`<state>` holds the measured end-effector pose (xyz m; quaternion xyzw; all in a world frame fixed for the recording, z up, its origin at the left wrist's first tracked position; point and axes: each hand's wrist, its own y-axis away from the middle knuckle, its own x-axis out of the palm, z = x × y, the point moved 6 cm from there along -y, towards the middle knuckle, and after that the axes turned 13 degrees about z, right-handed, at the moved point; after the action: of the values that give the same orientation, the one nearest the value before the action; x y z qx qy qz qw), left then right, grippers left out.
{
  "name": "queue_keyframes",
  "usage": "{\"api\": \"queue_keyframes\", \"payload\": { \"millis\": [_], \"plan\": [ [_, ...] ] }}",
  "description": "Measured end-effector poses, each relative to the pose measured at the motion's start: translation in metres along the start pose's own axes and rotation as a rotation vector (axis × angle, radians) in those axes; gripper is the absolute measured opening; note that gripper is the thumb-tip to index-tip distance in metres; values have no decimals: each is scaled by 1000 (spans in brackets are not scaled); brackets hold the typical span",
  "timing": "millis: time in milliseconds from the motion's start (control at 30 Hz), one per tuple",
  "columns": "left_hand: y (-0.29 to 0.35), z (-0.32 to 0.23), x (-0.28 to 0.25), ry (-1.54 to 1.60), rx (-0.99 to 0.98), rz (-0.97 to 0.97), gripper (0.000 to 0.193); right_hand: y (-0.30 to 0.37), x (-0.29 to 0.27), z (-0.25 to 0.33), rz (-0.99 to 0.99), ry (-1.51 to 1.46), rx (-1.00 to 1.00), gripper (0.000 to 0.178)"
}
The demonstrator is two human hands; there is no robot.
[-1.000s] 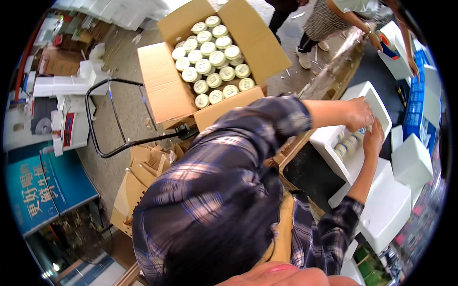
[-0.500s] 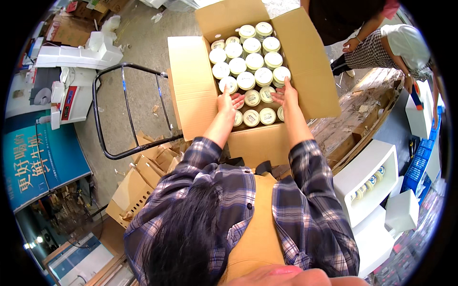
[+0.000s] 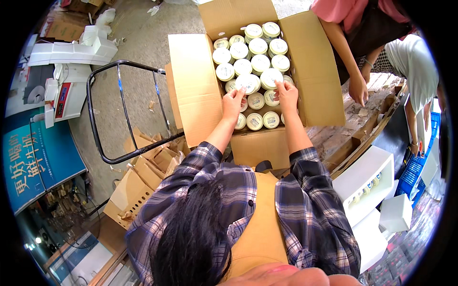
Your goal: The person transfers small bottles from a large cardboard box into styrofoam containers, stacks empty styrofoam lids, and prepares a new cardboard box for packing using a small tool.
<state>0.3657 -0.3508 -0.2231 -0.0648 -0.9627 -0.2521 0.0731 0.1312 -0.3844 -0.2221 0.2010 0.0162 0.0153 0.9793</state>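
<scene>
Smooth, pale jar lids (image 3: 260,63), apparently plastic, have a soft sheen, while the carton (image 3: 188,90) is matt brown cardboard. The trolley handle (image 3: 143,150) is glossy black metal tubing, the foam box (image 3: 355,172) matt white, the plaid shirt (image 3: 315,209) woven cloth, the concrete floor (image 3: 143,45) rough and dull.

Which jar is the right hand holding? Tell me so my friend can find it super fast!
Find the big open cardboard box packed with round, pale-lidded jars. Look toward its side nearest the person, where two hands reach in. The right hand pinches your jar by its near edge; the neighbour just to its left is in the left hand.
</scene>
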Motion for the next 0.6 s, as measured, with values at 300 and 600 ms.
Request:
{"api": "queue_keyframes", "payload": {
  "millis": [300,600],
  "plan": [
    [-36,-7,14,256,-5,252,64,-18,26,19,275,-275,205,72],
    [124,-105,197,35,327,820,96,304,-121,95,-45,-55,-553,98]
  ]
}}
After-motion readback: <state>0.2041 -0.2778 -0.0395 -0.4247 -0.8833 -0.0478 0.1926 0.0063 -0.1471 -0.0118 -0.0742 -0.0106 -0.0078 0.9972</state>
